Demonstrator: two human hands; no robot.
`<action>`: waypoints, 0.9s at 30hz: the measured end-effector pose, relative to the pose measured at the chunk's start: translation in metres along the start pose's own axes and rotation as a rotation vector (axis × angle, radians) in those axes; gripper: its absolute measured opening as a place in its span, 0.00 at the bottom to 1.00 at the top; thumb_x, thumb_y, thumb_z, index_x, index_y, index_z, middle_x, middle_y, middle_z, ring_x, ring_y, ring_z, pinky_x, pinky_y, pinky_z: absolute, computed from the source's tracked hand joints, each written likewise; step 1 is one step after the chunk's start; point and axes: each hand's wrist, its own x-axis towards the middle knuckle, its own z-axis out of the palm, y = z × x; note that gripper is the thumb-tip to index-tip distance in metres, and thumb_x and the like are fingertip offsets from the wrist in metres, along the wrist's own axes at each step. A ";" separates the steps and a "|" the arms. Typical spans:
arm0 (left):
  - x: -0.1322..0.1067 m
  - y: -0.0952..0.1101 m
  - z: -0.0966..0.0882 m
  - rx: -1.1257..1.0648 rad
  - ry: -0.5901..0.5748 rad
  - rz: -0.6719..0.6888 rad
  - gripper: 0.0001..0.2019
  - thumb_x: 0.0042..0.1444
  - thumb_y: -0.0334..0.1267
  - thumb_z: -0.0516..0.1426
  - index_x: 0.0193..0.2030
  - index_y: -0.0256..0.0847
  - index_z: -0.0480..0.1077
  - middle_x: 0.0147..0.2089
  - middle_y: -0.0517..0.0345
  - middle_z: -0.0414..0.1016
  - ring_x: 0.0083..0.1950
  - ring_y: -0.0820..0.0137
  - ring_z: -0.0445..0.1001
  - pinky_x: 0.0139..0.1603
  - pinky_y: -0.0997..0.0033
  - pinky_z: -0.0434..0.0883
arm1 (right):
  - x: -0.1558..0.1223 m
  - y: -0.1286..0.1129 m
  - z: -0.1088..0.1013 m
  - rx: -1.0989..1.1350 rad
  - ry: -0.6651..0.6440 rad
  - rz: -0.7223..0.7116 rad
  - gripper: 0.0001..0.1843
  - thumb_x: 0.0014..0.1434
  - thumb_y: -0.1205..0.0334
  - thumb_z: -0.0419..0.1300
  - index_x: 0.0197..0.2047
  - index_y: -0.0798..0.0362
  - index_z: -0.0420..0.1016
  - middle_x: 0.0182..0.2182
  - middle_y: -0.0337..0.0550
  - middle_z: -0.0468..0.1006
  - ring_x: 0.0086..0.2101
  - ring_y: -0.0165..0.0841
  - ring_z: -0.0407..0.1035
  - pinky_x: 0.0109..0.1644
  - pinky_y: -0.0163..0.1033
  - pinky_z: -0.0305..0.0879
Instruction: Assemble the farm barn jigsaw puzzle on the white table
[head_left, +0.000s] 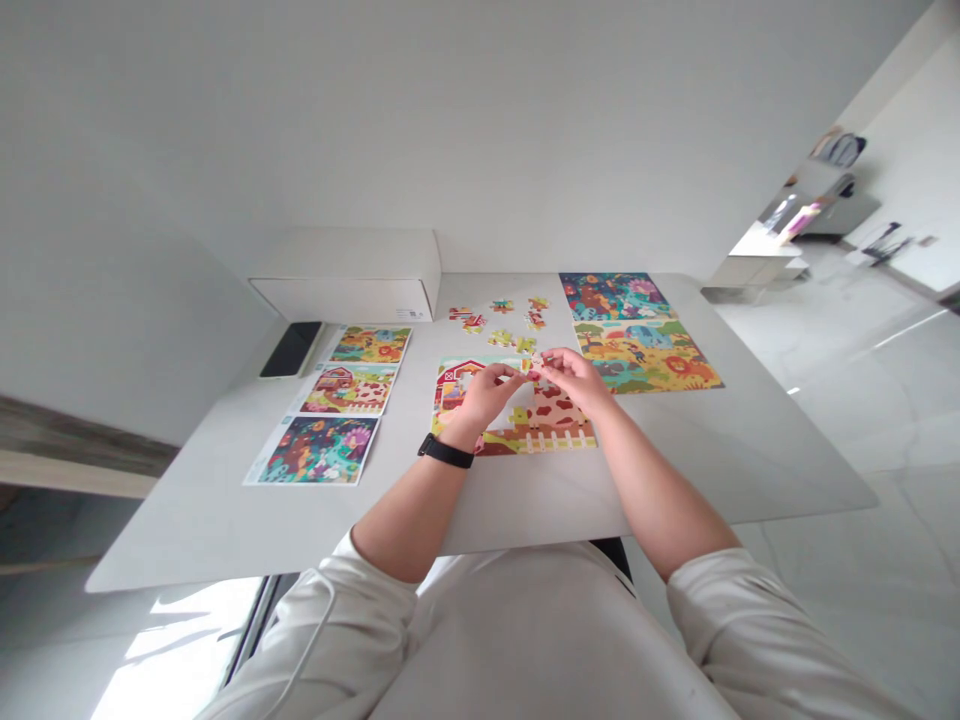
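My left hand point(486, 392) and my right hand point(574, 378) meet above a partly built farm puzzle point(517, 425) with a red barn and a white fence. Both hands pinch a small puzzle piece point(531, 366) between their fingertips, just over the puzzle's upper edge. A black band sits on my left wrist. Several loose pieces point(501, 318) lie on the white table point(225, 510) beyond the hands.
Two finished puzzles point(637, 330) lie to the right of the hands. Three picture cards point(345, 400) lie in a column on the left, with a black phone point(291, 348) beside them. A white box point(349, 272) stands at the table's far edge.
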 end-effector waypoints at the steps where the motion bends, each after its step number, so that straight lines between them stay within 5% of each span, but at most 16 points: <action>1: 0.000 0.000 0.000 0.008 -0.005 0.008 0.17 0.59 0.55 0.65 0.37 0.42 0.78 0.23 0.64 0.66 0.29 0.69 0.68 0.31 0.71 0.64 | 0.000 0.001 0.000 -0.003 -0.011 -0.004 0.27 0.55 0.38 0.73 0.50 0.47 0.80 0.37 0.42 0.82 0.37 0.38 0.75 0.42 0.42 0.73; 8: -0.001 -0.002 0.002 0.008 -0.023 0.035 0.15 0.62 0.52 0.64 0.38 0.40 0.79 0.26 0.59 0.72 0.32 0.67 0.73 0.34 0.70 0.67 | 0.002 0.007 -0.005 0.037 -0.034 0.003 0.23 0.57 0.40 0.73 0.46 0.47 0.80 0.38 0.43 0.84 0.39 0.39 0.78 0.43 0.43 0.75; 16: 0.003 -0.007 0.002 -0.023 0.037 0.104 0.14 0.65 0.43 0.62 0.54 0.42 0.78 0.52 0.52 0.82 0.39 0.71 0.76 0.39 0.74 0.70 | -0.002 -0.003 -0.005 0.019 -0.021 0.045 0.22 0.56 0.39 0.72 0.41 0.47 0.78 0.37 0.42 0.83 0.37 0.38 0.76 0.40 0.40 0.72; 27: 0.004 -0.009 -0.006 0.227 -0.022 0.162 0.08 0.56 0.35 0.67 0.43 0.41 0.79 0.41 0.56 0.84 0.38 0.68 0.77 0.44 0.69 0.71 | -0.005 0.018 0.010 -0.239 -0.162 0.022 0.16 0.59 0.47 0.72 0.46 0.45 0.81 0.33 0.39 0.82 0.31 0.37 0.76 0.36 0.40 0.71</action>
